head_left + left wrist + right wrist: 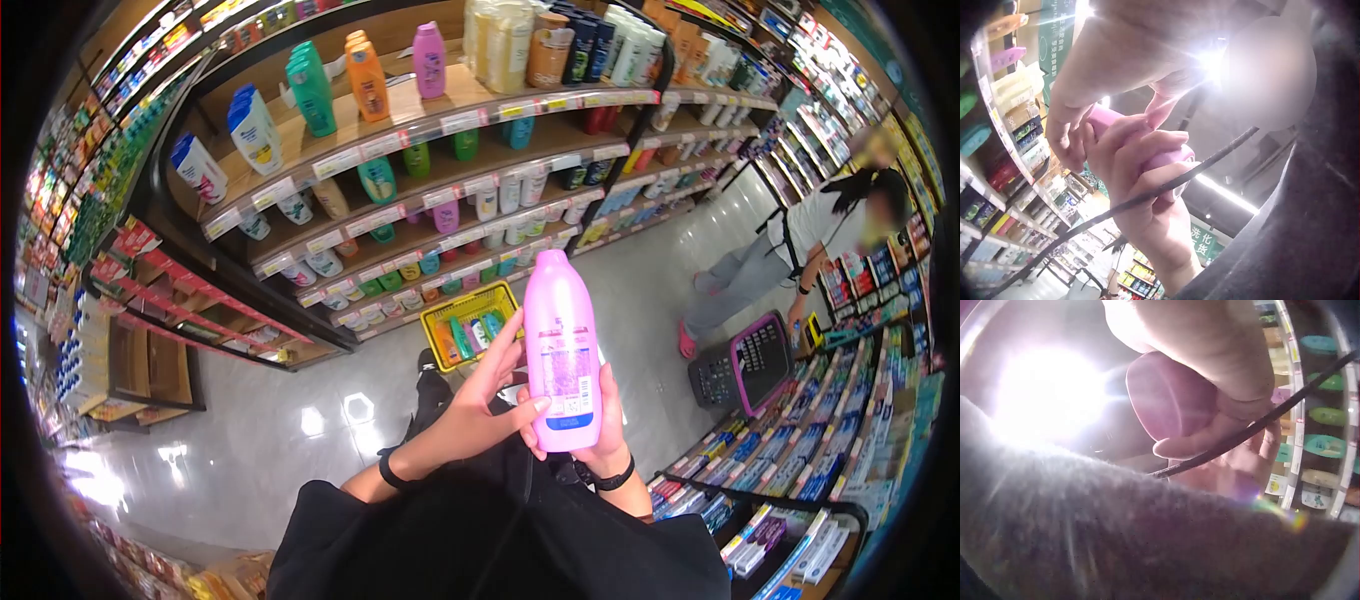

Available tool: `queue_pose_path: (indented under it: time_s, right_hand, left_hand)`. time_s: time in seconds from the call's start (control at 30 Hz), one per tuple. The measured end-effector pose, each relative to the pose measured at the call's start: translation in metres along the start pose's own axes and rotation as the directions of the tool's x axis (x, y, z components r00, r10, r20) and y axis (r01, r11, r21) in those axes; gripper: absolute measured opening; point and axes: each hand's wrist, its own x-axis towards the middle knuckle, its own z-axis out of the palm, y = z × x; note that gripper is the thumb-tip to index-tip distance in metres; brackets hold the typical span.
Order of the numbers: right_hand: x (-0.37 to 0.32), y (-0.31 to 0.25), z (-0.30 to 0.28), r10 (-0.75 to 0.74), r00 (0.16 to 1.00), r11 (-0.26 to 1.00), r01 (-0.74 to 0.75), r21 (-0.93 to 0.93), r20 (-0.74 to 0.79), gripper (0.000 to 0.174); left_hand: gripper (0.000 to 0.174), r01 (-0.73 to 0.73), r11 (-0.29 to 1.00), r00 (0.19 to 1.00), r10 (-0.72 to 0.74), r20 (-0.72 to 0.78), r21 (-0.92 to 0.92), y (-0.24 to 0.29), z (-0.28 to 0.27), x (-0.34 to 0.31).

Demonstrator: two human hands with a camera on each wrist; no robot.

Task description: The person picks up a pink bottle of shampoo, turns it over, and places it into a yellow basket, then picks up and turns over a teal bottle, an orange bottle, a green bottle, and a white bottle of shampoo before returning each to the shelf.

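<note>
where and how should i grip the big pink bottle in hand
Probably around the broad lower body of the pink bottle, coming from its right side and behind, as the right hand does. That part looks wide and smooth, giving more to wrap around than the narrower, rounded top at the far end.

The middle of the head view has one left hand (482,403), one right hand (610,442), two dark wristbands (388,468), one held pink bottle (566,345) and one yellow basket (483,298), its contents too small to count surely. At right are one other person (838,220) and one purple-rimmed basket (712,378). Upper left shows two rows of blue-capped bottles (257,132), one row of green bottles (314,102), one of orange bottles (369,85) and one shelved pink bottle (429,62).
</note>
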Motion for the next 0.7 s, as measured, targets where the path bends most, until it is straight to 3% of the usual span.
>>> queue_pose_path:
  time_s: [0.17, 0.7]
  right_hand:
    - [0.013, 0.016, -0.004, 0.039, 0.999, 0.999, -0.039, 0.017, -0.008, 0.093]
    - [0.013, 0.007, -0.003, -0.129, 0.987, 0.991, 0.127, -0.032, -0.093, 0.090]
  left_hand:
    - [0.097, 0.020, 0.999, 0.999, -0.021, -0.030, -0.037, -0.002, -0.012, -0.011]
    - [0.096, 0.041, 0.999, 0.997, -0.039, 0.071, -0.029, -0.004, -0.015, 0.020]
